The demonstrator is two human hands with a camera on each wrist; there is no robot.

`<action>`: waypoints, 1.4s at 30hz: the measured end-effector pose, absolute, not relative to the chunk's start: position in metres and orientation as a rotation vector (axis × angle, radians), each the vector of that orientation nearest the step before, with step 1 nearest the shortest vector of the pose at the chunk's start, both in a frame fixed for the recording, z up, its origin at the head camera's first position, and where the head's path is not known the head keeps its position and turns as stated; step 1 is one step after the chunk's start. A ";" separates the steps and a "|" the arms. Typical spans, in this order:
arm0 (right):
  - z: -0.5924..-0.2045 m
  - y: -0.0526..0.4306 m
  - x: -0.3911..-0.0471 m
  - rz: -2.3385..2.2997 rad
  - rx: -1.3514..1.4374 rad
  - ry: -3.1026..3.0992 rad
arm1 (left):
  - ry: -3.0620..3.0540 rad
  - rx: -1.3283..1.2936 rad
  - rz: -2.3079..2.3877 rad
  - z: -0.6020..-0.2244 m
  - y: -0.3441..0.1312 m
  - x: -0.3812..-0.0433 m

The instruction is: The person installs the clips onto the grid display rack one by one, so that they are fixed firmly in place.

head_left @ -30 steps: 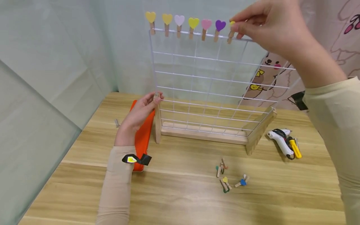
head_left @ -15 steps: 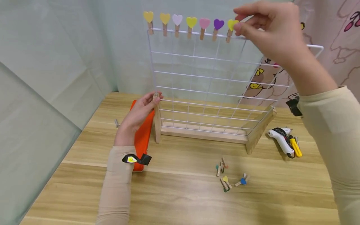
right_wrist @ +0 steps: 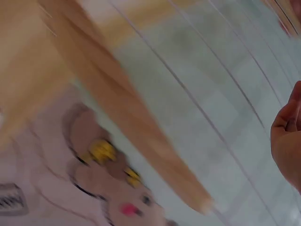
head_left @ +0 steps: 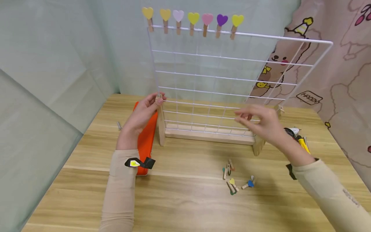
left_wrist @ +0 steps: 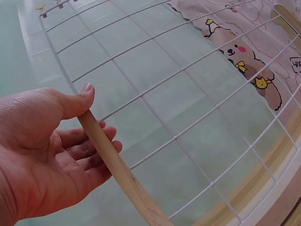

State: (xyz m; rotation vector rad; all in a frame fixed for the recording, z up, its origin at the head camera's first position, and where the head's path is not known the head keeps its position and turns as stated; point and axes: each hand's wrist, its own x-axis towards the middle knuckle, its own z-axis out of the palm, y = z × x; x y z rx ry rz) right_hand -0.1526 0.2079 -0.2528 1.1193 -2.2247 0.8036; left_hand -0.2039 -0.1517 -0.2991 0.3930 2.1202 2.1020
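Observation:
A white wire grid rack (head_left: 290, 38) stands in a wooden base (head_left: 208, 135). Heart-topped clothespins (head_left: 207, 19) in yellow, pale pink, pink and purple line the left part of its top wire. My left hand (head_left: 142, 114) grips the left wooden post (left_wrist: 110, 155), thumb on the near side and fingers behind. My right hand (head_left: 262, 124) hangs before the lower right of the grid, loosely bent fingers and thumb holding nothing. Below it, several more small clothespins (head_left: 232, 185) lie on the table, one with a blue heart (head_left: 251, 183).
An orange case (head_left: 146, 145) lies beside the left post. At the right, a glue gun (head_left: 295, 130) with black cord and a yellow-handled tool (head_left: 303, 145) are partly hidden by the right arm. Small metal screws (head_left: 119, 125) lie at the left. A bear-printed curtain (head_left: 333, 80) hangs behind.
My right hand has let go of the yellow-heart clothespin on the top wire and come down in front of the grid. The left hand keeps its grip on the post.

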 end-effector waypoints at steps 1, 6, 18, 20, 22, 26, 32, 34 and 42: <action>-0.271 0.212 -0.150 0.805 1.100 -2.278 | 2.117 0.398 2.103 -0.299 -0.151 -0.204; -0.342 0.226 -0.128 0.870 0.953 -2.586 | 2.113 0.403 2.098 -0.300 -0.151 -0.204; -0.385 0.234 -0.090 0.900 0.992 -2.790 | 2.122 0.396 2.114 -0.298 -0.152 -0.205; -0.385 0.229 -0.087 0.916 0.984 -2.810 | 2.122 0.389 2.115 -0.298 -0.152 -0.205; -0.386 0.224 -0.085 0.906 0.978 -2.842 | 2.123 0.382 2.117 -0.297 -0.152 -0.205; -0.386 0.216 -0.084 0.793 0.991 -2.881 | 2.122 0.380 2.115 -0.297 -0.152 -0.205; -0.386 0.214 -0.087 0.728 1.066 -2.860 | 2.123 0.385 2.105 -0.297 -0.151 -0.205; -0.385 0.215 -0.088 0.731 1.082 -2.863 | 2.123 0.383 2.103 -0.296 -0.151 -0.205; -0.383 0.219 -0.085 0.719 1.146 -2.751 | 2.122 0.379 2.097 -0.298 -0.152 -0.204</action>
